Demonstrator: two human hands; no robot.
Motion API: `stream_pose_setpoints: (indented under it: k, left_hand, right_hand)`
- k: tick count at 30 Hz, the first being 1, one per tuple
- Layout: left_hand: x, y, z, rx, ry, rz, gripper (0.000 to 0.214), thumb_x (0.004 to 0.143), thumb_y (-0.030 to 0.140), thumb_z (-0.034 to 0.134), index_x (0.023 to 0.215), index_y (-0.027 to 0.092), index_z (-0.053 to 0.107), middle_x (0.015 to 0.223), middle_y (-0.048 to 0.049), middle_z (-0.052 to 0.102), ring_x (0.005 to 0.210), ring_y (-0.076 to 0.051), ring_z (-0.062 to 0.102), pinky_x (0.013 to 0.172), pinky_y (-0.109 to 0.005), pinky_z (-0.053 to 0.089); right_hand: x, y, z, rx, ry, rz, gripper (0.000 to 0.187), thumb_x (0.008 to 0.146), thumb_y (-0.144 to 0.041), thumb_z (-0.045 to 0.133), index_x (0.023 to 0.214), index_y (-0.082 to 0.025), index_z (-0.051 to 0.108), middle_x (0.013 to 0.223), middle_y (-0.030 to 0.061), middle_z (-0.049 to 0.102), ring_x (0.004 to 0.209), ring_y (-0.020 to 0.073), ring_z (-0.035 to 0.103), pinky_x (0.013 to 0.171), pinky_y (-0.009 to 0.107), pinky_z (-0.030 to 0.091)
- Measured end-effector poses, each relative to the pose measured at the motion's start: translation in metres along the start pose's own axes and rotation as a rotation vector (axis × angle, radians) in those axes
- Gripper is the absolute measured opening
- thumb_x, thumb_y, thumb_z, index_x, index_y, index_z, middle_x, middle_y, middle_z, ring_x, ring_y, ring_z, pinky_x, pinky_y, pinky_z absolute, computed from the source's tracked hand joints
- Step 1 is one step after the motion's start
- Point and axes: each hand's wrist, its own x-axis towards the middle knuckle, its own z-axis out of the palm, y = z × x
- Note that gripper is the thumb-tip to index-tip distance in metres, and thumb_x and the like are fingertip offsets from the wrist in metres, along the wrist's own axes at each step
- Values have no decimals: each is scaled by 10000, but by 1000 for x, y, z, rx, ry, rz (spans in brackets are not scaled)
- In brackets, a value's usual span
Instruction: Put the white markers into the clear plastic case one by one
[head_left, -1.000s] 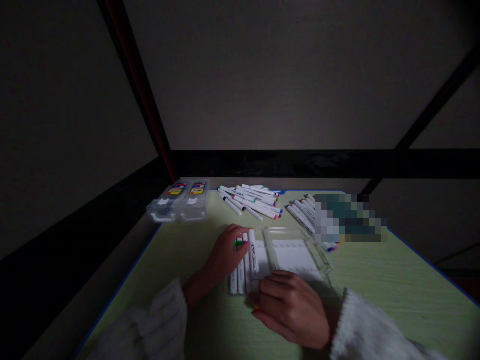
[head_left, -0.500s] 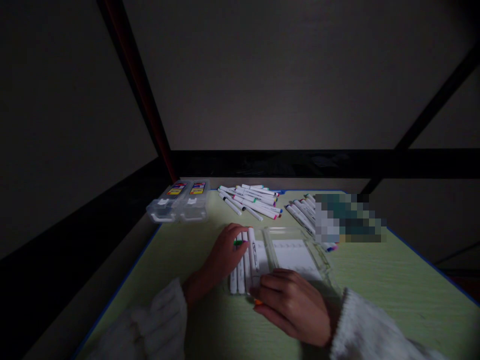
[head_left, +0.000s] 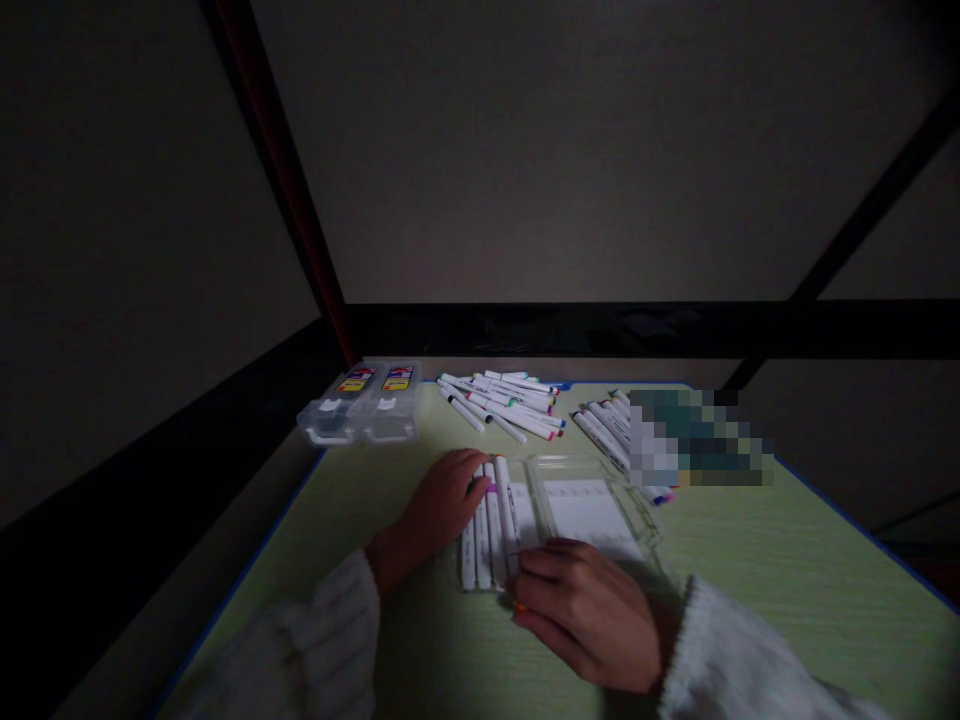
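Where markers (head_left: 493, 535) lie, left hand (head_left: 439, 510) and right hand (head_left: 589, 615) rest (palms down).

Both hands (head_left: 450, 505) on markers (head_left: 491, 525) in clear case (head_left: 600, 515)

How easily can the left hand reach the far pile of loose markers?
Probably yes: the left hand rests on markers in the case, and only bare table lies before the pile.

Pale green table (head_left: 750, 560) with a blue edge, two clear cases (head_left: 390, 410) side by side far left, loose white markers (head_left: 502, 400) heaped mid-back, more markers (head_left: 604, 425) fanned right, open clear case (head_left: 570, 463) lying centre
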Motion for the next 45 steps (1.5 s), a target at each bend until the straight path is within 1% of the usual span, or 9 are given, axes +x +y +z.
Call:
stream_pose_setpoints:
  k: [5, 9, 11, 13, 19, 25, 31, 37, 45]
  left_hand:
    - [0, 1, 0, 29, 8, -51, 164, 784, 206, 394, 854, 169, 537, 875, -57, 569, 859, -178, 510, 817, -337, 402]
    - [-2, -3, 4, 14, 17, -69, 265, 798, 193, 366, 1032, 160, 485, 1038, -89, 553, 981, -189, 491, 882, -347, 378]
    - [-3, -3, 5, 3, -2, -64, 338, 804, 173, 341, 1127, 150, 437, 1128, -105, 526, 1054, -191, 466, 926, -351, 353]
    - [-2, -1, 3, -7, -27, -50, 377, 795, 143, 332, 1161, 155, 422, 1162, -102, 517, 1082, -188, 457, 948, -352, 339]
    - [1, 6, -2, -23, -66, -28, 397, 746, 85, 353, 1113, 165, 484, 1090, -87, 576, 1034, -194, 496, 926, -354, 361]
    - [1, 2, 0, 12, -63, -6, 385, 759, 88, 344, 1117, 154, 471, 1109, -80, 564, 1029, -180, 495, 921, -341, 371]
    - [0, -1, 1, 12, -42, 27, 362, 775, 100, 348, 1116, 146, 459, 1125, -76, 546, 1033, -172, 481, 928, -333, 364]
    - [1, -3, 3, 13, -1, 64, 335, 764, 95, 387, 1079, 149, 490, 1097, -73, 552, 1018, -176, 477, 923, -339, 366]
    - [0, -3, 4, 16, 23, 73, 336, 783, 91, 357, 1075, 145, 513, 1095, -73, 552, 1019, -169, 481, 924, -336, 381]
  right_hand:
    - [0, -1, -3, 6, -17, -20, 117, 825, -223, 400, 735, -199, 472, 712, 4, 525, 646, 132, 468, 636, 282, 323]
    - [0, -3, -4, -2, -22, -25, 114, 821, -219, 401, 728, -201, 462, 708, -3, 521, 634, 130, 459, 616, 279, 309]
    - [0, -3, -4, -7, -21, -19, 110, 818, -221, 405, 725, -201, 460, 708, -4, 518, 632, 130, 458, 607, 279, 305]
    - [0, -3, -3, -8, -19, -17, 111, 818, -223, 405, 724, -201, 459, 708, -4, 516, 634, 131, 458, 606, 279, 304]
    - [0, -2, -3, -10, -13, -21, 116, 817, -217, 404, 719, -198, 463, 705, -2, 514, 640, 133, 463, 613, 287, 306]
    - [2, -2, -4, 2, -33, -35, 128, 820, -220, 393, 718, -194, 467, 709, -2, 514, 638, 129, 464, 610, 287, 307]
    - [1, -2, -5, -13, -41, -41, 114, 819, -224, 401, 727, -196, 464, 711, -6, 522, 629, 130, 461, 604, 291, 297]
    - [0, -1, -1, -49, -4, -38, 106, 818, -240, 410, 736, -199, 462, 714, -8, 530, 633, 139, 462, 623, 301, 287]
    - [-2, 0, 2, -13, -19, 37, 133, 815, -270, 411, 884, -194, 496, 795, 15, 551, 707, 171, 479, 661, 309, 301]
